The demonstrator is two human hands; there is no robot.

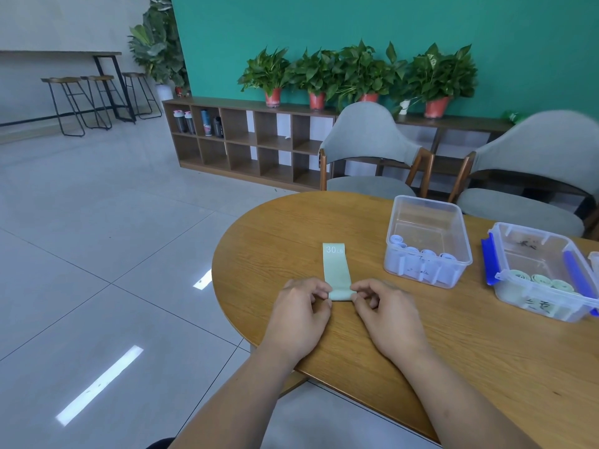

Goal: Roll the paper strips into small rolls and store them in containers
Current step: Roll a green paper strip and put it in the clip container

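Note:
A pale green strip marked "30 LB" lies flat on the wooden table, its near end turned into a small roll. My left hand pinches the roll's left end and my right hand pinches its right end. To the right stands a clear container holding several bluish-white rolls. Further right, a clear container with blue clips holds several green rolls.
Two grey chairs stand behind the table. A low wooden shelf with potted plants lines the green wall. Tiled floor lies to the left of the table's rounded edge. The corner of another clear box shows at the far right.

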